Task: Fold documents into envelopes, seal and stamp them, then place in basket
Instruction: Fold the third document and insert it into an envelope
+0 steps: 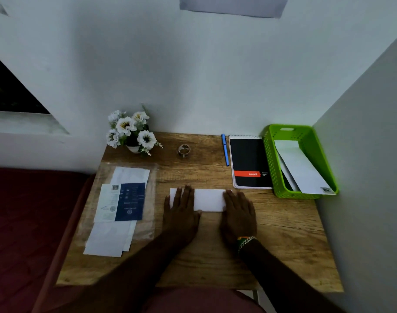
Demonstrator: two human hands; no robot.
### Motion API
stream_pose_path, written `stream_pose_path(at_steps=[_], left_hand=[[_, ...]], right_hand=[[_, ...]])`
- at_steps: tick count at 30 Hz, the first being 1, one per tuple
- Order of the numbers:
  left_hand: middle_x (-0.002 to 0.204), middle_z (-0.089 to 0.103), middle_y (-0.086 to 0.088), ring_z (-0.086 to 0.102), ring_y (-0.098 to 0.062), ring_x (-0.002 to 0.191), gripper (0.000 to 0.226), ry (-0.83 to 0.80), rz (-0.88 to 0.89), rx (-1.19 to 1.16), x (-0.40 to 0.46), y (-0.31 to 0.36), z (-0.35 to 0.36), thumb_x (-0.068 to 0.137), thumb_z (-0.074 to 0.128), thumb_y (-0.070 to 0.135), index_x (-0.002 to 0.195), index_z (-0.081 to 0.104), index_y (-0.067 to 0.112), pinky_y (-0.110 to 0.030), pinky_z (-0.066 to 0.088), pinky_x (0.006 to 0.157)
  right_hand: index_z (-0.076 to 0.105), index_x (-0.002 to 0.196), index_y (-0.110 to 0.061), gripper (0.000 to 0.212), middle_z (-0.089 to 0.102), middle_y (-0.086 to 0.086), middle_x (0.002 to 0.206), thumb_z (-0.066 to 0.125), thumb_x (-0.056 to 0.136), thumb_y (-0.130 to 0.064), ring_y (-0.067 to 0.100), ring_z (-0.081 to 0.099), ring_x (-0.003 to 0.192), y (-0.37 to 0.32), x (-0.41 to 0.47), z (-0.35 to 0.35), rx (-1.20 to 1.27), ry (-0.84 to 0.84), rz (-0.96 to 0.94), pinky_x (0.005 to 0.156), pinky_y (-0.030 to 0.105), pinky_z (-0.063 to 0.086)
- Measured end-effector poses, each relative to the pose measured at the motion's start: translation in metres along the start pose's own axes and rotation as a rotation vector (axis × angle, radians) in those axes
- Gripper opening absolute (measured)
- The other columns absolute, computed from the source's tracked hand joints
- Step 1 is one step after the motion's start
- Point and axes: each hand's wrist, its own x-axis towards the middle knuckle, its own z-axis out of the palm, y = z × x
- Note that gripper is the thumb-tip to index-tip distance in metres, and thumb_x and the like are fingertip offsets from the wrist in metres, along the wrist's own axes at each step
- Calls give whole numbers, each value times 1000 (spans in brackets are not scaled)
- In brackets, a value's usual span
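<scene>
Both my hands flat on white folded paper (208, 199), mid-desk.
Left hand (181, 211) and right hand (238, 213) press its ends, fingers straight; green basket (271, 163) with envelopes (303, 170) far right, notepad (249, 163) beside it, documents (120, 199) left.

Looks like a home desk nook w/ a small wooden tabletop (283, 233) pushed into a plain wall corner, dark red bed (23, 222) alongside, pot of white flowers (130, 131), spiral notebook (249, 163), blue pen (225, 150) & green basket (269, 161).
</scene>
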Motion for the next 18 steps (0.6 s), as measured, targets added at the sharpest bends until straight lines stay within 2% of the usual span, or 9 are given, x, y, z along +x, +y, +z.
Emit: stream_pose_path(at_steps=[2, 6, 8, 10, 13, 15, 18], left_hand=[[165, -19, -1, -20, -23, 151, 78, -4, -33, -30, 0, -3, -5, 100, 24, 61, 158, -12, 23, -53, -12, 121], [167, -4, -4, -8, -27, 153, 80, -17, -37, -67, 7, -8, -19, 98, 40, 59, 159, 2, 24, -54, -3, 123], [165, 8, -6, 4, -30, 152, 82, -8, -26, -57, 12, -10, -28, 92, 50, 61, 157, 13, 28, -54, 4, 123], [157, 20, -6, 19, -30, 145, 78, -8, -11, -50, 15, -12, -35, 86, 60, 60, 151, 27, 31, -52, 14, 121], [145, 34, -2, 36, -26, 134, 61, 5, 24, -68, 13, -13, -42, 84, 66, 54, 136, 42, 32, -49, 27, 116], [138, 44, 2, 45, -21, 126, 43, 14, 43, -58, 10, -12, -47, 89, 62, 47, 127, 48, 33, -47, 32, 110], [125, 50, 8, 52, -15, 114, 26, 47, 82, -112, 6, -9, -58, 91, 60, 44, 115, 52, 35, -41, 36, 101]], right_hand=[[39, 151, -22, 66, 36, 0, 158, 19, 90, -38, 29, 28, 148, 5, 3, -7, 8, 1, 23, 117, 49, 22], [36, 150, -23, 54, 35, 4, 157, 47, 99, -37, 27, 30, 144, -4, 21, -24, 64, -33, 51, 113, 46, 36], [37, 149, -24, 54, 33, 3, 158, 50, 99, -37, 27, 29, 144, -10, 30, -27, 89, -48, -8, 113, 45, 36], [45, 143, -25, 49, 44, 3, 149, 52, 97, -40, 26, 36, 137, -15, 38, -29, 80, -71, -93, 109, 43, 37], [65, 117, -27, 29, 61, 1, 121, 57, 93, -41, 24, 48, 118, -21, 44, -35, 55, -37, -160, 96, 40, 42], [68, 102, -28, 18, 64, -1, 108, 59, 92, -39, 21, 52, 108, -24, 44, -39, 82, -37, -203, 89, 37, 43], [67, 98, -30, 13, 62, -7, 102, 61, 91, -40, 15, 54, 98, -30, 42, -47, 233, -122, -236, 85, 35, 46]])
